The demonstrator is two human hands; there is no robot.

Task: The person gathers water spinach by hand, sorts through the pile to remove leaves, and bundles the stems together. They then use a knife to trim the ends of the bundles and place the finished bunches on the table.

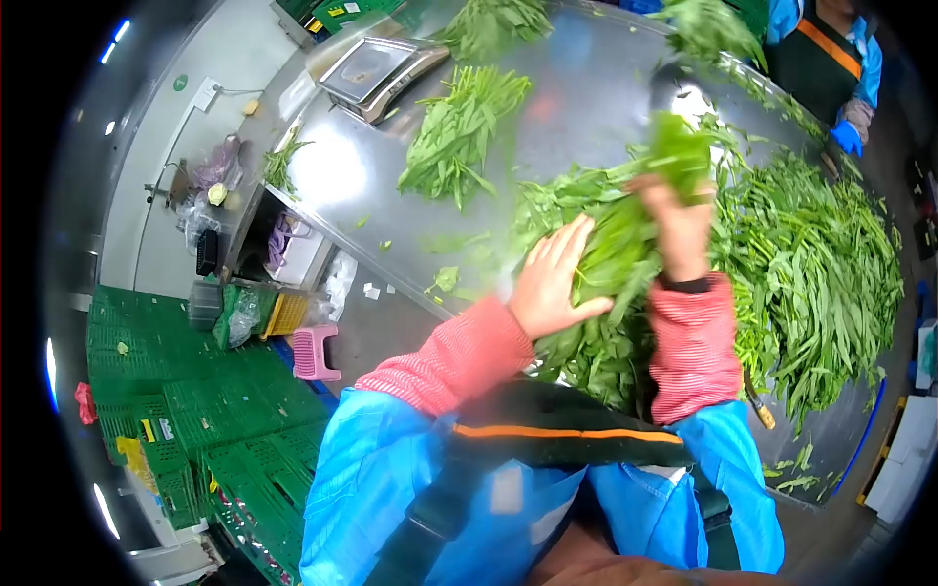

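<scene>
Leafy green vegetables (596, 342) lie heaped on the metal table in front of me. My left hand (557, 278) rests on this heap with its fingers spread. To its right, my right hand (679, 220) is closed round a bunch of greens (679, 151), blurred by motion. A larger pile of the same greens (811, 264) covers the table's right side. Beyond my left hand lies a separate bundle (459, 132), and another bundle (493, 27) is at the far edge.
A scale (376, 73) stands on the metal table (576, 88) at the far left. A yellow-handled tool (760, 405) lies near the right front edge. A co-worker's blue-gloved hand (847, 139) is at the upper right. Green crates (234, 420) and a pink stool (315, 354) are at the lower left.
</scene>
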